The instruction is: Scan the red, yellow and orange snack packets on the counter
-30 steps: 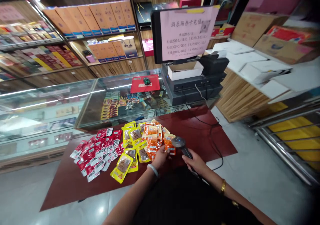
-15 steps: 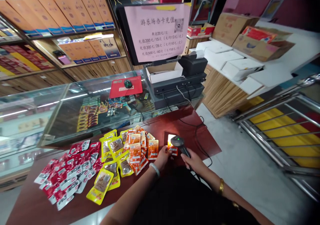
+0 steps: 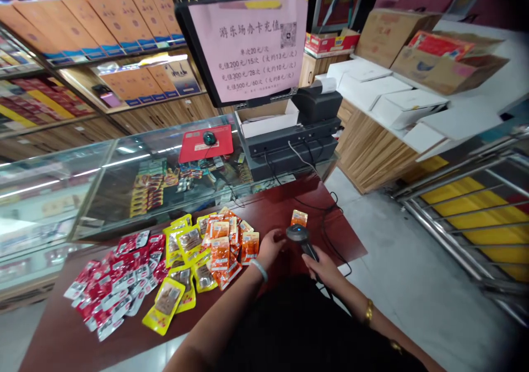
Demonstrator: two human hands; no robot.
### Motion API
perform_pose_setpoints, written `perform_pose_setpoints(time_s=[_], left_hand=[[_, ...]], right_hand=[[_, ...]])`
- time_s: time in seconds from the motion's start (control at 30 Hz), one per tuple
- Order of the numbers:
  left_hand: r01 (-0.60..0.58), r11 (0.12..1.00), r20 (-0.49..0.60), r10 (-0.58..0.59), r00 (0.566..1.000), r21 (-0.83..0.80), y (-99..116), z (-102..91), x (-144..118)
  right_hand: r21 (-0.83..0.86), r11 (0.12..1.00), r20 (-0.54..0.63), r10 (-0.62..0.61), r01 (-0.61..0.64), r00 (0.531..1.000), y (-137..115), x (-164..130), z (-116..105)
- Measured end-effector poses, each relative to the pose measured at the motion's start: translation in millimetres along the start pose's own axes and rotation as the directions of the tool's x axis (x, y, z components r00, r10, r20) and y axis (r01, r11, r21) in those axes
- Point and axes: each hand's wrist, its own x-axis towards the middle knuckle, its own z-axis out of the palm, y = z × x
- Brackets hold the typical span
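Observation:
My right hand (image 3: 322, 266) is wrapped round the handle of a black barcode scanner (image 3: 298, 233), whose head shows a small blue light. Just beyond that head, a single orange snack packet (image 3: 299, 217) lies on the dark red tabletop (image 3: 264, 209), its lower part hidden. My left hand (image 3: 273, 247) hovers beside the scanner's left side with its fingers loosely apart and nothing visible in them. Left of it lies a heap of orange snack packets (image 3: 220, 253), touching several yellow packets (image 3: 169, 297). A spread of red and silver packets (image 3: 111, 284) covers the table's left part.
Behind the table stands a glass display counter (image 3: 119, 165) with a red mouse pad (image 3: 225, 140). A monitor (image 3: 202, 58) backed with a pink sign rises over a black cash drawer (image 3: 291, 160). A cable (image 3: 326, 223) loops near the table's right edge. Metal railings (image 3: 446, 228) stand right.
The orange packet has left my left hand and now lies farther away, beyond the scanner. My left hand has opened. The bright scanning light is gone, and the scanner's indicator went from green to blue.

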Motion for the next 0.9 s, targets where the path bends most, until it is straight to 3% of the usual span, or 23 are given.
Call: perform_pose_setpoints(time_s=[0.07, 0.17, 0.27, 0.37, 0.57, 0.67, 0.8, 0.9], left_hand=[[-0.05, 0.917, -0.156, 0.121, 0.98, 0.395, -1, -25.8, -15], [0.094, 0.611, -0.277, 0.213, 0.937, 0.786, -6, -59.5, -40], [0.167, 0.369, -0.249, 0.187, 0.95, 0.914, -11, -77.2, -52], [0.157, 0.257, -0.2, 0.152, 0.968, 0.953, -15, -82.4, -52], [0.219, 0.225, -0.243, 0.088, 0.966, 0.95, -18, -81.4, -52], [0.216, 0.25, -0.237, 0.058, 0.97, 0.944, -20, -80.0, -57], [0.25, 0.367, -0.26, -0.023, 0.965, 0.896, -22, -81.3, -58], [0.249, 0.523, -0.245, -0.079, 0.966, 0.815, -23, -85.0, -53]], right_hand=[[-0.012, 1.0, 0.051, -0.008, 0.008, 0.999, 3, 3, 5], [-0.03, 0.999, 0.137, -0.01, 0.014, 0.991, 6, 6, 17], [-0.045, 0.999, 0.183, 0.004, 0.005, 0.983, 5, 7, 31], [-0.072, 0.997, 0.21, 0.018, -0.003, 0.978, 1, 6, 41], [-0.112, 0.994, 0.229, 0.024, 0.002, 0.973, -3, 5, 47], [-0.118, 0.993, 0.23, 0.002, 0.026, 0.973, -4, 7, 45], [-0.135, 0.988, 0.254, -0.039, 0.075, 0.966, -5, 11, 43], [-0.139, 0.986, 0.267, -0.056, 0.096, 0.962, -6, 13, 42]])
